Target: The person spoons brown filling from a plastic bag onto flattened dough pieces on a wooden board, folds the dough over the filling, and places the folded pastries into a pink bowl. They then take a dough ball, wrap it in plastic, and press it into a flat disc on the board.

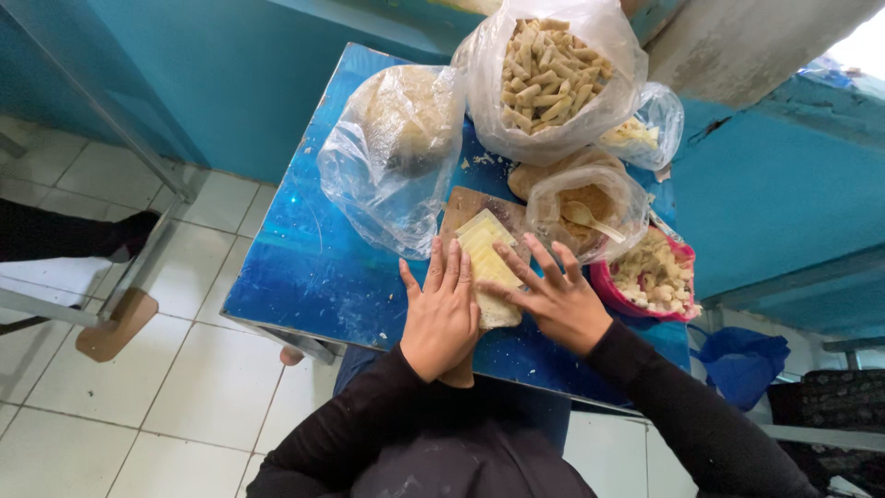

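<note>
A pale yellow sheet of dough (487, 258) lies on a small wooden board (464, 208) on a blue table (313, 267). My left hand (441, 309) rests flat with fingers spread on the left side of the sheet. My right hand (551, 295) lies flat on its right edge, fingers spread and pointing up and left. Neither hand grips anything. Both arms are in black sleeves.
Behind the board stand a clear bag of dough (396, 148), a big bag of rolled pastry sticks (548, 78), a bag of brown filling with a spoon (590, 217), a small bag (645, 134) and a pink bowl of pale chunks (654, 277). White tiled floor lies at left.
</note>
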